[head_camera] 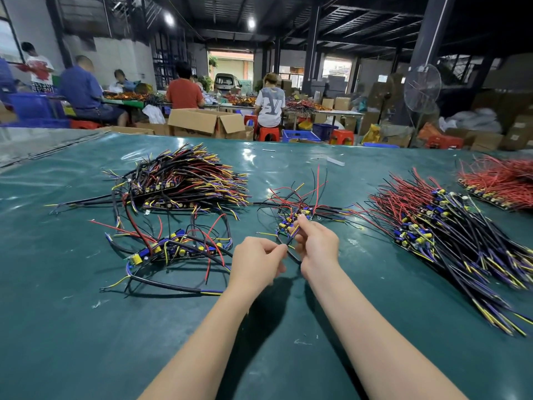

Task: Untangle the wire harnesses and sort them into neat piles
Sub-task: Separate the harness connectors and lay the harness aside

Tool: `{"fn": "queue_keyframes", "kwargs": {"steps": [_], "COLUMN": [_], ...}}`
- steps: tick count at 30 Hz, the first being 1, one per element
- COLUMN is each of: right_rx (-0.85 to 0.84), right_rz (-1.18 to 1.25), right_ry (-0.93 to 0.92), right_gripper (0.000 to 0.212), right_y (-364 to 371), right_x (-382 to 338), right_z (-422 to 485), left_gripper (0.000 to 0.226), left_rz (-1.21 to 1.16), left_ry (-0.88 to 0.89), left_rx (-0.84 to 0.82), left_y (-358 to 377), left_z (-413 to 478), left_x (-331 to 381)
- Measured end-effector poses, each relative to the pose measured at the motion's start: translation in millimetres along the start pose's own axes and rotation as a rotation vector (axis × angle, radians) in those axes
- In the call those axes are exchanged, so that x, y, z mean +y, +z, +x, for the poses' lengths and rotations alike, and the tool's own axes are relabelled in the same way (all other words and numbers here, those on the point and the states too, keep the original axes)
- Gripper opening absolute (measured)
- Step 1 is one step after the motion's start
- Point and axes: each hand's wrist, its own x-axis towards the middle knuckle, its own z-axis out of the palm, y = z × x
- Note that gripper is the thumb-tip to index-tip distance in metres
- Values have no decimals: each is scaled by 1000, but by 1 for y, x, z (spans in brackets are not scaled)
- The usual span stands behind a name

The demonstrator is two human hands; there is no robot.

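Both hands work at the small tangle (298, 202) in the middle of the desk (86, 327). The left hand (255, 262) has its fingers (272, 251) curled, pinching a thin black wire (293, 255). The right hand (315, 245) pinches leads at the near edge of the tangle, just beside its little boards (304, 211). The wire loops down between the two hands. Which lead the right hand has, I cannot tell.

These harnesses look light and limp — thin insulated leads that bend and spring back, joined to small boards studded with yellow and blue parts. The leads will likely snag on one another and on those parts rather than slide free. A hard tug could strain a joint or simply drag the whole knot along. The board is the stiff part and probably the better hold, taken by its edges. A lead is best pinched close to its board and fed back through the loop, not yanked by its bare tip.

Other stock lies well apart from the tangle: a left pile (184, 180) far back, a loose cluster (173, 249) nearer, a right pile (450, 226) fanned toward the desk's edge, and a red pile (501, 180) beyond it.
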Motion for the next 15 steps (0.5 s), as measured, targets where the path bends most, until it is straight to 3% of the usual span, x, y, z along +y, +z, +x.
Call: {"fn": "queue_keyframes", "kwargs": {"steps": [5,10,15], "right_rx": [114,143,170], "right_rz": [38,52,23], "right_ry": [10,40,49], "right_gripper": [30,32,31], "right_y": [-12,-12,-17], "right_x": [2,2,0], "right_z": [10,13,17], "left_gripper": [23,24,15], "left_rz": [-348,-150,-317], "left_ry": [-195,-202,-282], "left_rx": [-402,-289,-577], "left_y": [-4,-2,-15], "left_z": [-9,-8,-9], "left_x": [7,4,4]}}
